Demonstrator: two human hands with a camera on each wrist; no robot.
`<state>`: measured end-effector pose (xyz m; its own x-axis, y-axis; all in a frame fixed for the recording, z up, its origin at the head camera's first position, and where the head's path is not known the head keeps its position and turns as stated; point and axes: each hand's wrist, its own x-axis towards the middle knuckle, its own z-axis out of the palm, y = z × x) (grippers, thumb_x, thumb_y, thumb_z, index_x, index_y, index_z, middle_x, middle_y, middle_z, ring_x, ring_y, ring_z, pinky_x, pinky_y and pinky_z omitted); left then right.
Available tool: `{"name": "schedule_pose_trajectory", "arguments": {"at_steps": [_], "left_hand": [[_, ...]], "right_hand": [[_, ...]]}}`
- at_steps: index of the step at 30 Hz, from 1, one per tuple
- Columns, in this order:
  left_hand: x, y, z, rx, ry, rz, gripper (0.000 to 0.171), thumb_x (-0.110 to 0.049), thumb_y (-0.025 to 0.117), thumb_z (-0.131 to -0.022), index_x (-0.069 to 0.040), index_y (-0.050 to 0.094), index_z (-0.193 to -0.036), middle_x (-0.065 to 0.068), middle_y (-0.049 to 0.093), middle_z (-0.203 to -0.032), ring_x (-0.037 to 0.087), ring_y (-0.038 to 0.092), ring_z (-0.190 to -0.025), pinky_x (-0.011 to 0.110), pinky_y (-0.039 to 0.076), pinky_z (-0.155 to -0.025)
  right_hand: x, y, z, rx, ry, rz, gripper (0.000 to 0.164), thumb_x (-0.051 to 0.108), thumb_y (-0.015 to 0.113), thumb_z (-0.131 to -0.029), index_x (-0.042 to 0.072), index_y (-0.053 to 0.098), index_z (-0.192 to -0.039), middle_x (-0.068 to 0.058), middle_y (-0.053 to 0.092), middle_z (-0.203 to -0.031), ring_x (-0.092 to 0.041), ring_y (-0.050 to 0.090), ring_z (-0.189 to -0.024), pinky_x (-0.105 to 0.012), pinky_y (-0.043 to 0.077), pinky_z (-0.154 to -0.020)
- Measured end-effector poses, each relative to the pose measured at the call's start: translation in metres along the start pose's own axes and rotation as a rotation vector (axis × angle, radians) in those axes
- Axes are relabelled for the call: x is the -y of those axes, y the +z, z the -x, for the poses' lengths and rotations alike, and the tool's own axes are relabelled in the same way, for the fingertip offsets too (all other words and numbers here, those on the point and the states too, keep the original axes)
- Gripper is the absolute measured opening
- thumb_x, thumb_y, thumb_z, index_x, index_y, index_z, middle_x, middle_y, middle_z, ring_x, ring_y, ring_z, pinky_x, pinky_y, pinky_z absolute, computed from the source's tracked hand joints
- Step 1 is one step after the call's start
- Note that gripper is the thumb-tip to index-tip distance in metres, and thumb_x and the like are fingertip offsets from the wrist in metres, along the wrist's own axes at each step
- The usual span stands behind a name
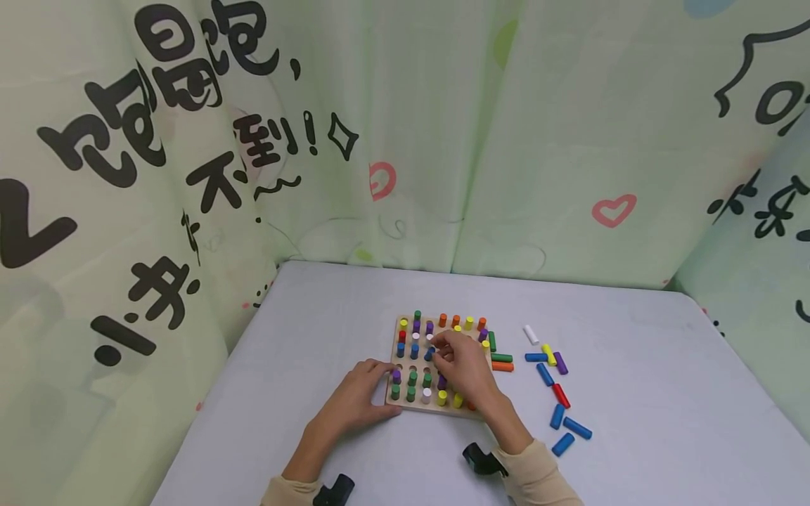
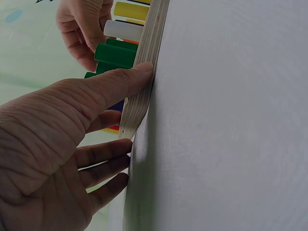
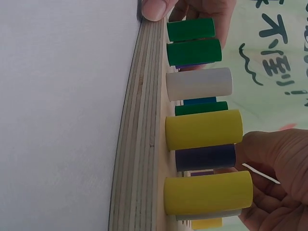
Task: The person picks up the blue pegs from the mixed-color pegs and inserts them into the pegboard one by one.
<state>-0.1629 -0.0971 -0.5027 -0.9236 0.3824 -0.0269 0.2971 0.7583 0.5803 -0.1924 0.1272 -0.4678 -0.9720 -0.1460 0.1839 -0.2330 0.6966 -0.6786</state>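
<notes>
A wooden pegboard (image 1: 408, 406) stands on the table, filled with upright pegs in green, yellow, purple, blue, white, red and orange. My left hand (image 1: 357, 395) holds its near left corner. In the left wrist view the thumb (image 2: 122, 83) lies along the plywood front edge, and the other fingers are spread by the left side. Over the middle of the board, my right hand (image 1: 467, 365) pinches a blue peg (image 1: 429, 353) at the end of a short blue row. In the right wrist view, yellow pegs (image 3: 207, 192) partly hide that hand's fingertips.
Right of the board lie loose pegs: an orange one (image 1: 503, 366) and green ones (image 1: 502, 358) beside its edge, then a scattered group with a white (image 1: 530, 334), a red (image 1: 560, 396) and several blue pegs (image 1: 577, 428). A printed curtain (image 1: 506, 211) hangs behind the table (image 1: 329, 316).
</notes>
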Motion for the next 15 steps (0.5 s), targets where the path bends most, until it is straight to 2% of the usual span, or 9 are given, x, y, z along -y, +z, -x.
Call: {"name": "schedule_pose_trajectory", "arguments": {"at_steps": [8, 15], "left_hand": [[0.0009, -0.0007, 0.0, -0.008, 0.031, 0.011, 0.071, -0.041, 0.086, -0.082, -0.011, 0.058, -0.14, 0.012, 0.06, -0.134, 0.032, 0.055, -0.127, 0.052, 0.047, -0.108], [0.0014, -0.0008, -0.0005, -0.007, 0.029, 0.01, 0.07, -0.041, 0.085, -0.082, -0.012, 0.058, -0.14, 0.012, 0.059, -0.135, 0.032, 0.055, -0.128, 0.052, 0.047, -0.109]], "right_hand": [[0.0021, -0.0008, 0.0029, -0.016, -0.011, 0.002, 0.022, 0.002, 0.075, -0.089, 0.004, 0.073, -0.111, -0.006, 0.073, -0.1, -0.016, 0.066, -0.084, -0.034, 0.063, -0.079], [0.0031, -0.0038, 0.008, -0.021, -0.006, -0.016, 0.02, 0.003, 0.076, -0.089, 0.004, 0.072, -0.109, -0.007, 0.072, -0.1, -0.017, 0.067, -0.085, -0.033, 0.063, -0.076]]}}
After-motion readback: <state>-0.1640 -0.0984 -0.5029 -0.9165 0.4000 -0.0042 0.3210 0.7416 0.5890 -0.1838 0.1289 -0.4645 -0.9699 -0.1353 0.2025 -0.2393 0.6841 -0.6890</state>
